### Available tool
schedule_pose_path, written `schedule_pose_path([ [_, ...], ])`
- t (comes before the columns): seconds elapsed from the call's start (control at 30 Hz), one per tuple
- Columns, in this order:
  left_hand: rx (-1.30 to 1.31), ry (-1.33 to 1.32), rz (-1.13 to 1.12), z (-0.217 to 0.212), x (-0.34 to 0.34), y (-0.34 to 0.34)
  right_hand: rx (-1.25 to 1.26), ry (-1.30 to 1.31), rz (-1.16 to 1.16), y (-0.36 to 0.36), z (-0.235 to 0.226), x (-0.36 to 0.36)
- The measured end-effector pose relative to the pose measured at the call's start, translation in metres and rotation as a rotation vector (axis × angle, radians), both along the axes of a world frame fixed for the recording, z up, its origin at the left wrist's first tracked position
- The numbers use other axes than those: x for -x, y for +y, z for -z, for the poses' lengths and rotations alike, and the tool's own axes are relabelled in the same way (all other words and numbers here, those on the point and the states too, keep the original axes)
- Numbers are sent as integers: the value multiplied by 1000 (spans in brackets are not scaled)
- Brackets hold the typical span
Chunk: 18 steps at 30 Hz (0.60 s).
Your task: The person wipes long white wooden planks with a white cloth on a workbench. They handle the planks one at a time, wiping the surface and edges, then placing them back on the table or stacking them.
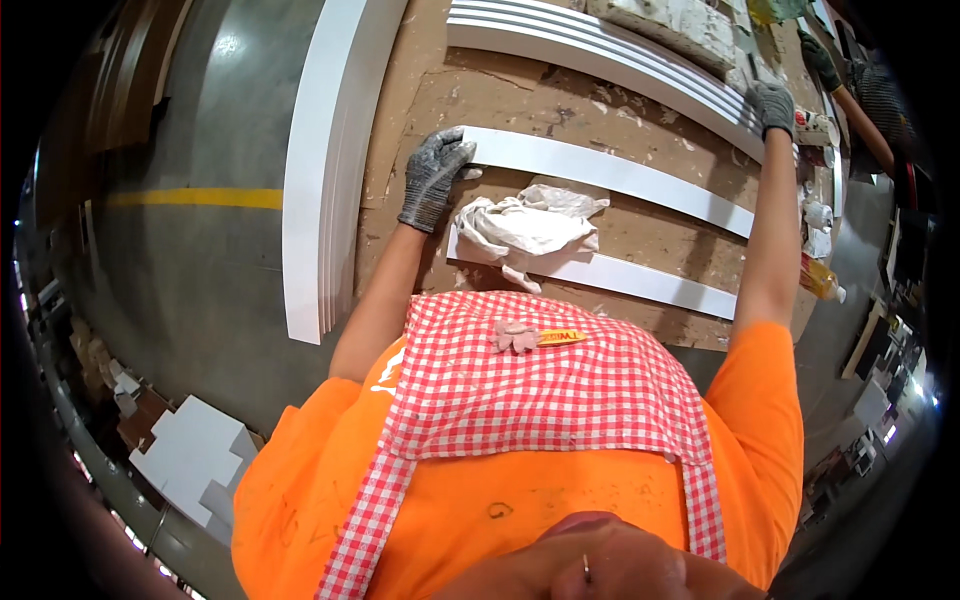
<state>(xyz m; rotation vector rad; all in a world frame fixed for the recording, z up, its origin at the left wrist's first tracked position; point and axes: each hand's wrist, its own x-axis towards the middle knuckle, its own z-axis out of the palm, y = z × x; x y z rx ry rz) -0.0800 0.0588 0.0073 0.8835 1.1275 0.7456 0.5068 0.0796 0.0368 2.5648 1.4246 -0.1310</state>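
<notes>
My left hand, in a grey stained glove, is closed on the left end of a white strip lying across the board-topped table. Stretched out to the far right, my right hand wears a grey glove too. Its fingers are curled beside the right part of a row of white strips; a thin dark piece sticks up from them, too small to name. A crumpled white cloth lies between my arms, partly covering a second loose white strip nearer my body.
Long white boards line the table's left edge. A white-smeared block sits at the back. Small containers and a bottle with yellowish contents stand at the right. Another person's gloved hand shows at the far right. White panels lie lower left.
</notes>
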Motion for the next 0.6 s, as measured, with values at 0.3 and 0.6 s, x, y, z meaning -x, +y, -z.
schedule_pose_path([
  [0.3, -317, 262, 252, 1, -2, -3, -536, 1208, -360, -70, 10, 276],
  [0.6, -432, 388, 286, 10, 2, -2, -389, 680, -674, -49, 14, 337],
])
